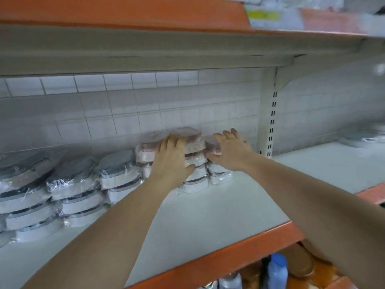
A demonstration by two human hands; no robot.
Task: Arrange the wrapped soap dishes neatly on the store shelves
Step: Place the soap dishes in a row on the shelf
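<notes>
3 stacks of pink-lidded wrapped soap dishes (194,163) are seen at the back of the white shelf (218,209), against the tiled wall (125,113); the exact number per stack cannot be told through the blur. The middle stack is gripped by the left hand (173,159), with fingers laid over its top and the thumb curled against its front. The right stack is covered by the right hand (231,151), fingers spread and straight on top. To the left, 3 stacks of grey-lidded wrapped dishes (73,184) are set side by side. 1 blue bottle (277,272) is visible on the lower shelf.
</notes>
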